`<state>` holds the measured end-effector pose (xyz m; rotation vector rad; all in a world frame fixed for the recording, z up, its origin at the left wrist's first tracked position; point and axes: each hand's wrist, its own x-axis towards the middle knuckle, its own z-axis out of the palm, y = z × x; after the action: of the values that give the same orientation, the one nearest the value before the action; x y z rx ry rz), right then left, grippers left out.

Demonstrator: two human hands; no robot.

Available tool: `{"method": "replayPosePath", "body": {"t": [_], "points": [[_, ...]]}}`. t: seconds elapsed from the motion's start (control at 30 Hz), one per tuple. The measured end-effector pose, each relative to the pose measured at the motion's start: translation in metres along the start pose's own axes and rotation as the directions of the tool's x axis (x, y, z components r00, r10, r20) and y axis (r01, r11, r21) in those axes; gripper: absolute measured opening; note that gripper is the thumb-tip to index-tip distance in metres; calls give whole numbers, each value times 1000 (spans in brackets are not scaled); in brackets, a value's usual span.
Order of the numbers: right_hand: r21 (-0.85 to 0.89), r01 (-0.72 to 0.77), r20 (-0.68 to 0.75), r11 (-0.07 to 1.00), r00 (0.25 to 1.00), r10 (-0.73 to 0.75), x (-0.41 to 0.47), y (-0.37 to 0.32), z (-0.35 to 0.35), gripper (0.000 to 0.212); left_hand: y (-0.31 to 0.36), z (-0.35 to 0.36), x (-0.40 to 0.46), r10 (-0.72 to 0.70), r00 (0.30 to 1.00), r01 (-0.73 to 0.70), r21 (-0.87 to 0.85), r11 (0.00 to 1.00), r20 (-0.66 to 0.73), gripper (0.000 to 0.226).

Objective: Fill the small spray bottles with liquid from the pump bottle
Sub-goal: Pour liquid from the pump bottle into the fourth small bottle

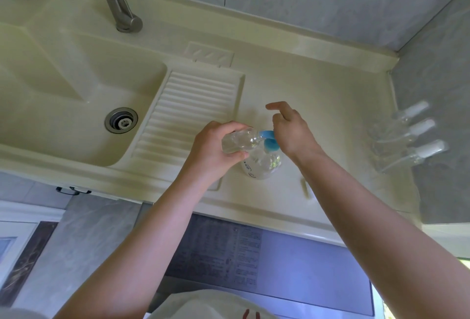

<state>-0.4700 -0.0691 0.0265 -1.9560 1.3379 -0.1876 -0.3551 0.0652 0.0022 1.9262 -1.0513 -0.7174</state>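
My left hand point(216, 145) grips small spray bottle point(237, 142), tilted on side, open neck against blue nozzle of pump bottle point(262, 162). Pump bottle stands upright on counter point(318, 105), near front edge, just right of ribbed drainboard point(188, 115). My right hand point(292, 128) presses on blue pump head point(269, 140), index finger raised, holding nothing. Three more small spray bottles point(412, 135) lie at counter's right edge by wall. Sink point(63, 95) at left.

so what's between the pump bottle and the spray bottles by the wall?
Head view: only bare counter between the pump bottle and the three spray bottles lying at the right wall. The right hand's forearm crosses nearer the camera.
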Motion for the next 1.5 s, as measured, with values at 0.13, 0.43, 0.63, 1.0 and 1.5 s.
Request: {"method": "replayPosePath", "body": {"t": [0.13,0.43,0.63,1.0,1.5], "points": [[-60,-10,-22,998,1000,9,-1,1,3,44,-1,1,1,-3,1000,3,5,1000,5,52],[-76,23,-1,997,1000,-23,-2,-3,-2,45,-1,0,0,4,1000,-4,3,1000,5,51],[10,-40,2,999,999,40,2,-1,-3,40,0,-2,0,9,1000,-9,12,1000,8,51],[-90,24,-34,996,999,-27,0,-2,-1,42,3,-3,0,11,1000,-11,14,1000,18,50],[49,-42,27,998,999,41,1,3,1,40,2,-4,-2,5,1000,-6,32,999,31,51]]}}
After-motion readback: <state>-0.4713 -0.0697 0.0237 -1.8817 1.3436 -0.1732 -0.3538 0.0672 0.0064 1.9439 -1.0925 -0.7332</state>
